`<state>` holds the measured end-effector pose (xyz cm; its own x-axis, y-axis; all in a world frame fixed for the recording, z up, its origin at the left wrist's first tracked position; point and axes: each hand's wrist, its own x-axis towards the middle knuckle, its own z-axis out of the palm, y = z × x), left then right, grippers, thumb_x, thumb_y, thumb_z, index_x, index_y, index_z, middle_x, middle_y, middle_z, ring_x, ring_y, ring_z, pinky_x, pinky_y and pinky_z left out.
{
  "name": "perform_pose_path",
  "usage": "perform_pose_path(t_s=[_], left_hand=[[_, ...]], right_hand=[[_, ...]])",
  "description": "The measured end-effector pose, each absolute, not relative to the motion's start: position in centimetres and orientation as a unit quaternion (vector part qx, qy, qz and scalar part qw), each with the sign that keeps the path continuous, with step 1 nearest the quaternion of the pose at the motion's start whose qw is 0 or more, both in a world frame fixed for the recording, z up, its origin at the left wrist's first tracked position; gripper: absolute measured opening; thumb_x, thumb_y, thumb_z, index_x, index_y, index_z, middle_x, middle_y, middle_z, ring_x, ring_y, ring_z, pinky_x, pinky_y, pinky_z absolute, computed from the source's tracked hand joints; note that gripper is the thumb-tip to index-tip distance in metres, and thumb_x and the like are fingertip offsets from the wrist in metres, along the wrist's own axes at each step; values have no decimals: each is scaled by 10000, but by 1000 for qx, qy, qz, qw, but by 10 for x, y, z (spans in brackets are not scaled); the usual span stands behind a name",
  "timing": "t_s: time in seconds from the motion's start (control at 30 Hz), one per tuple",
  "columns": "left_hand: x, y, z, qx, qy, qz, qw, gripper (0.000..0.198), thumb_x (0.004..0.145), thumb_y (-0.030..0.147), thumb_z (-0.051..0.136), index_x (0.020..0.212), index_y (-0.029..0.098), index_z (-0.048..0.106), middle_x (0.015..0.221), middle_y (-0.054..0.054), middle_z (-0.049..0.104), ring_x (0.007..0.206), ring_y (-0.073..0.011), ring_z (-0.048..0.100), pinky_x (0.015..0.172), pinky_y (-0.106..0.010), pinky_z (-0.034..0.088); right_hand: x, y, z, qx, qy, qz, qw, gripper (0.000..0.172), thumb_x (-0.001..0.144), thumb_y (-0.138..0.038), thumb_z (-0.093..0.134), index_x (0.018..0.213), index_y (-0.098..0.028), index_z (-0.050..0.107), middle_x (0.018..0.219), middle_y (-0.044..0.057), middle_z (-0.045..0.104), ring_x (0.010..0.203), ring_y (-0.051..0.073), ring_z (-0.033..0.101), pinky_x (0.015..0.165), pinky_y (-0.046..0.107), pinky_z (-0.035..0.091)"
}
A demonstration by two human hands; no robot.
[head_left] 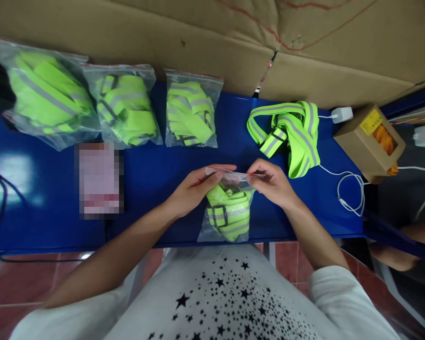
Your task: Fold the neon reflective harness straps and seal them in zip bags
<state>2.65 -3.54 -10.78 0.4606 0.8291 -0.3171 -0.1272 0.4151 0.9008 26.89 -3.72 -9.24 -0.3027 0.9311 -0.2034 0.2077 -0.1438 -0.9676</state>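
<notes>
Between my hands is a clear zip bag (pixel 205 232) with a folded neon-yellow reflective strap (pixel 233 222) inside, its black buckle showing through the plastic. My left hand (pixel 194 189) pinches the left end of the bag's top edge between thumb and fingers. At the right end of that edge, my right hand (pixel 272 182) pinches the plastic too. The bag's mouth lies level between both hands, and I cannot tell whether it is sealed. Beyond my right hand lies a loose, unbagged reflective strap (pixel 304 137) with a black buckle.
Several bagged straps (pixel 191 113) lie along the table's back. A blurred-out rectangular item (pixel 99 182) is at left. To the right are a white cable (pixel 352 193), a white plug (pixel 342 114) and a cardboard box (pixel 368 141). Cardboard walls the blue table's (pixel 145 174) back. Another person's arm (pixel 400 250) shows at right.
</notes>
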Motion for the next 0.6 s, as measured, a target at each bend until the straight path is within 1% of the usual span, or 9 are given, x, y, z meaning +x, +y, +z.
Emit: perform_pose_path(t_s=[0.13, 0.2, 0.3, 0.37, 0.47, 0.6], left_hand=[[29, -35, -105, 456, 403, 312, 729, 357, 982, 449, 642, 1250, 238, 748, 1209, -56, 771, 1101, -206, 690, 1003, -319, 495], [30, -36, -105, 464, 399, 308, 729, 367, 985, 460, 631, 1252, 235, 745, 1252, -60, 759, 1128, -217, 688, 1017, -333, 500], [32, -37, -107, 473, 393, 308, 726, 370, 998, 457, 608, 1266, 234, 734, 1292, -61, 745, 1162, -220, 683, 1043, -341, 494], [32, -38, -107, 487, 391, 301, 721, 380, 1009, 451, 591, 1298, 237, 715, 1277, -61, 752, 1158, -218, 687, 1043, -347, 499], [32, -38, -108, 515, 386, 287, 709, 407, 1020, 460, 563, 1331, 233, 694, 1262, -68, 757, 1164, -233, 688, 1040, -372, 512], [34, -39, -109, 531, 370, 283, 708, 435, 1012, 485, 567, 1340, 226, 685, 1357, -80, 711, 1244, -249, 656, 1108, -394, 481]], right_hand=[[267, -37, -93, -491, -591, 564, 304, 102, 905, -281, 687, 896, -193, 636, 772, -33, 600, 624, 73, 502, 600, 224, 403], [265, -38, -93, -500, -596, 551, 304, 86, 901, -265, 686, 885, -191, 646, 773, -29, 611, 644, 78, 514, 616, 225, 406], [263, -39, -93, -501, -597, 544, 311, 87, 898, -276, 689, 894, -194, 660, 818, -15, 648, 704, 95, 568, 649, 228, 430], [262, -40, -92, -501, -607, 535, 306, 93, 904, -290, 685, 907, -198, 671, 852, -5, 676, 739, 107, 597, 675, 237, 448], [261, -41, -91, -510, -637, 497, 296, 77, 909, -275, 674, 888, -201, 673, 841, -6, 690, 736, 109, 606, 686, 243, 451], [260, -41, -89, -492, -684, 462, 276, 31, 899, -233, 681, 899, -204, 668, 804, -21, 673, 715, 99, 591, 674, 235, 437]])
